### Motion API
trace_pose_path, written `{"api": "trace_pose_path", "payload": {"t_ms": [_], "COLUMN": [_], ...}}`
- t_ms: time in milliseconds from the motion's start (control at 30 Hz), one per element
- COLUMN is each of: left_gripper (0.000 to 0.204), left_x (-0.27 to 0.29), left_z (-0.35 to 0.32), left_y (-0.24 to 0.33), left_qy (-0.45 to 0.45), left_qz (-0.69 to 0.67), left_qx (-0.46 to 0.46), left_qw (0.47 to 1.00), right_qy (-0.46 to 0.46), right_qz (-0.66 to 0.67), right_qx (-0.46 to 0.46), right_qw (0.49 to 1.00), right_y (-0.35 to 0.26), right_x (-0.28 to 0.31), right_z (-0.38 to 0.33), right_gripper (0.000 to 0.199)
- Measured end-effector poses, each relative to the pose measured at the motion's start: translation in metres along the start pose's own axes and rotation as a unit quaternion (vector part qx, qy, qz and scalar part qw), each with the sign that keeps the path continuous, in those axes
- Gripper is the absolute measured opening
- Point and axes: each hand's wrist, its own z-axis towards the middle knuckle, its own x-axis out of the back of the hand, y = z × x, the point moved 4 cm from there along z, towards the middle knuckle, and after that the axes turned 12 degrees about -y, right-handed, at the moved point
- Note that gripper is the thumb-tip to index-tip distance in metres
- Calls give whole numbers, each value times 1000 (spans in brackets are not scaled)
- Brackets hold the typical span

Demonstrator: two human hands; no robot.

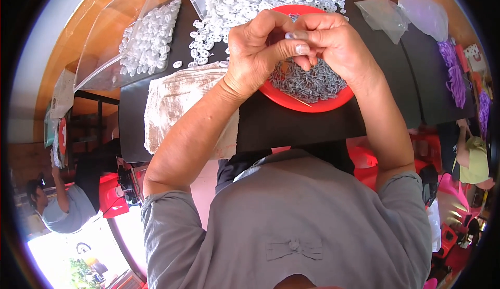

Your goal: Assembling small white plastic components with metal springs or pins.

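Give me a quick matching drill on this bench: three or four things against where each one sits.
Things:
1. small grey metal parts
2. white plastic rings
3. pale cloth
4. purple pieces

Places:
A. folded under the left forearm
B. far right edge of the table
C. piled in the red plate
D. heaped beyond the plate

Pairs: 1-C, 2-D, 3-A, 4-B

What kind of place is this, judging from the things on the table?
Probably a small assembly workshop: a red plate of small grey metal parts, heaps of white plastic rings, and clear bags holding more.
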Motion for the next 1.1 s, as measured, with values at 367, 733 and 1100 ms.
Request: {"api": "trace_pose_path", "payload": {"t_ms": [367,733,1100], "left_gripper": [20,24,35], "left_x": [43,237,112], "left_z": [7,-37,-75], "left_y": [35,135,39], "left_qy": [237,267,68], "left_qz": [117,701,622], "left_qx": [-21,188,215], "left_qw": [964,634,750], "right_qy": [102,-121,29], "right_qz": [-386,-667,-672], "right_qx": [-7,-28,-53], "right_qw": [917,735,738], "right_y": [-8,10,0], "right_x": [-2,-64,-5], "right_z": [0,-5,-8], "right_gripper": [25,34,36]}}
